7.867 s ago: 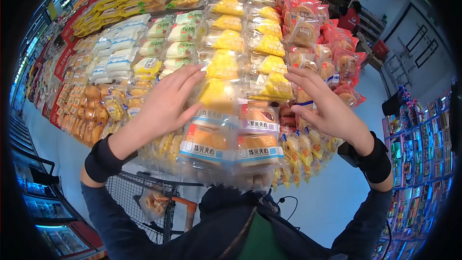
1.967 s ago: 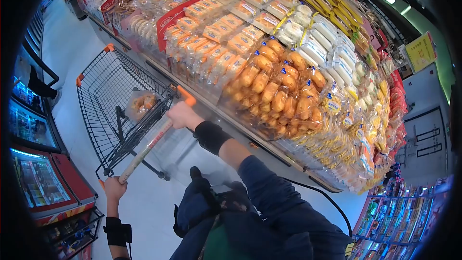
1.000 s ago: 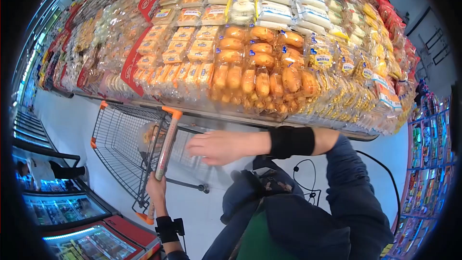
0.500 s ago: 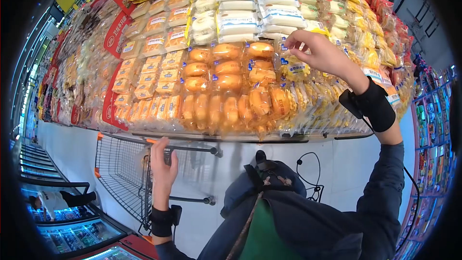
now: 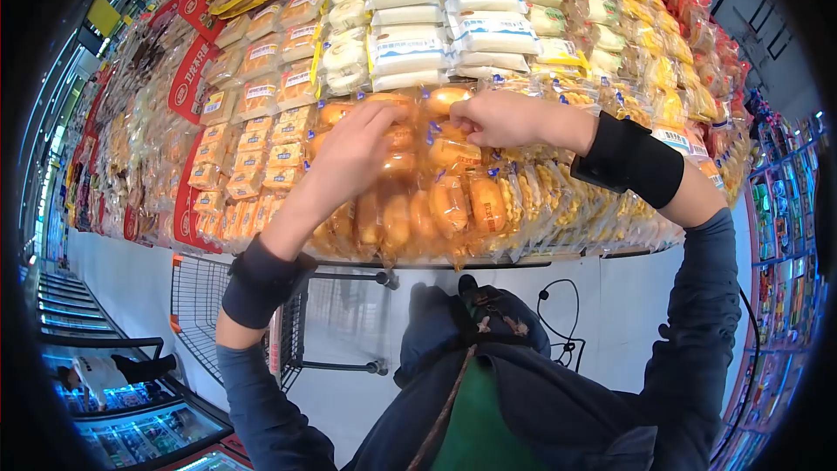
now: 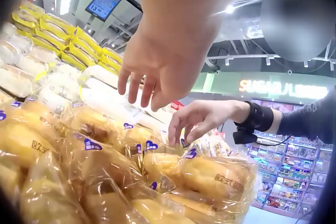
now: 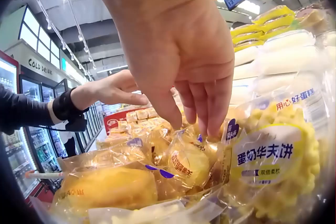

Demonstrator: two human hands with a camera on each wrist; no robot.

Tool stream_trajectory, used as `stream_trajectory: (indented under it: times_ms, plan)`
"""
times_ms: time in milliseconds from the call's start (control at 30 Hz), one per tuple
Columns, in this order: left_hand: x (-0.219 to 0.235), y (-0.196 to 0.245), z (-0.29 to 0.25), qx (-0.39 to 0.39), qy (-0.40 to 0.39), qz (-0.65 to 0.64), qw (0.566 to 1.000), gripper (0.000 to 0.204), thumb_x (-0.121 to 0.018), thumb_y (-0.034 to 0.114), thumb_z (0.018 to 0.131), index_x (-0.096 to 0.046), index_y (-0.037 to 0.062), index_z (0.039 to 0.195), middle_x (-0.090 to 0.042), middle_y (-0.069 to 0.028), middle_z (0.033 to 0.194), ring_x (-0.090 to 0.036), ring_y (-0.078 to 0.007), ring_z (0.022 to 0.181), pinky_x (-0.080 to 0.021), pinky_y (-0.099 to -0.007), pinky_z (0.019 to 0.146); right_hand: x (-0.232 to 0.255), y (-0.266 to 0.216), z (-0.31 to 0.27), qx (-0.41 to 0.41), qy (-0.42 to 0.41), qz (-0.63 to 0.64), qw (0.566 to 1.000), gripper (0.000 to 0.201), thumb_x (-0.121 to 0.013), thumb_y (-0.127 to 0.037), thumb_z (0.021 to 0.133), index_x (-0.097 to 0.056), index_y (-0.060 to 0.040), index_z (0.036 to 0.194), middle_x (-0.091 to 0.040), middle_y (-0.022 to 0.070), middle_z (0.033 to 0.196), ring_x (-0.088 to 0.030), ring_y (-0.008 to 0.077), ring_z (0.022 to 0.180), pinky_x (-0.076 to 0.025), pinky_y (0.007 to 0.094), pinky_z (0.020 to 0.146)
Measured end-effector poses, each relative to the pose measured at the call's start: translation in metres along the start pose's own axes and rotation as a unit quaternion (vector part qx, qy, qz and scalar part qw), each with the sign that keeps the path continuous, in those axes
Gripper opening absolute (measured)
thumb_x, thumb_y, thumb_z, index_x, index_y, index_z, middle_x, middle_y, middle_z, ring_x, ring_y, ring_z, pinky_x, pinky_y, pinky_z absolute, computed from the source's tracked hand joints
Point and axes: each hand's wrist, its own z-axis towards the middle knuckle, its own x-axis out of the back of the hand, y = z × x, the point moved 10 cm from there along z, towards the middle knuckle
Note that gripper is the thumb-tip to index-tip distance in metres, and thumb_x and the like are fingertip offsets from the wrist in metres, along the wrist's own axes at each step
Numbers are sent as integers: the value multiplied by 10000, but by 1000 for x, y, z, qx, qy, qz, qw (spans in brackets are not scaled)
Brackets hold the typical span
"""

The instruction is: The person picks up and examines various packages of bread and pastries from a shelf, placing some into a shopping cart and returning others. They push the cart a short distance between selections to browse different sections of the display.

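Note:
In the head view, rows of golden bread rolls (image 5: 436, 209) in clear wrappers with purple heart marks lie on a sloped display. My left hand (image 5: 353, 153) hovers at the left rows, its fingers relaxed and pointing down over the rolls, holding nothing. Close to its right, my right hand (image 5: 510, 118) pinches the top of a wrapped bread roll (image 7: 189, 161) between thumb and fingertips. The left wrist view shows a purple heart mark right at that thumb. Beside the right hand stands a bagged waffle (image 7: 273, 161) with a yellow label.
White packs (image 5: 405, 48) lie behind the rolls, and small orange-labelled packs (image 5: 248, 161) to the left. Bagged waffles (image 5: 558, 201) fill the right part. A wire shopping cart (image 5: 200, 305) stands by the display's front edge. A black cable (image 5: 571, 314) loops on the floor.
Both hands have come off the cart handle, which the left held a second ago, and moved to the bread rolls. The right hand shifted left from the waffles; the left came up from the cart.

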Motion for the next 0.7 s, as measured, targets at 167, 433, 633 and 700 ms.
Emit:
stream_trajectory:
  times_ms: [167,433,633,700]
  plan:
    - [-55,-21,35,-22,-109,-56,992,306,-616,86,824,-530,49,1115,-567,-121,1092,-531,-302,1050,-445,-366,878,-15,12,0,-35,-28,33,998,228,-615,-88,787,-566,-15,997,-637,119,852,-626,278,816,-491,360,706]
    - [-109,-41,45,48,-291,-168,940,398,-710,285,778,-559,24,1039,-587,-145,994,-583,-293,944,-463,-380,822,-18,21,-18,-34,2,88,996,228,-612,-62,774,-572,-17,994,-639,132,849,-629,291,820,-491,359,710]
    - [-123,-42,47,15,-300,-99,949,450,-757,378,717,-586,68,995,-561,-89,886,-589,-231,797,-470,-345,736,-15,15,-20,-68,-3,58,996,264,-630,-66,754,-572,-17,1006,-654,144,864,-638,316,833,-493,386,722]
    - [-123,-40,44,15,-278,-105,955,436,-753,382,719,-581,68,967,-556,-85,881,-587,-229,779,-470,-347,732,-16,14,-20,-81,-19,51,995,275,-635,-70,752,-570,-15,1013,-657,146,868,-640,318,833,-495,390,727]
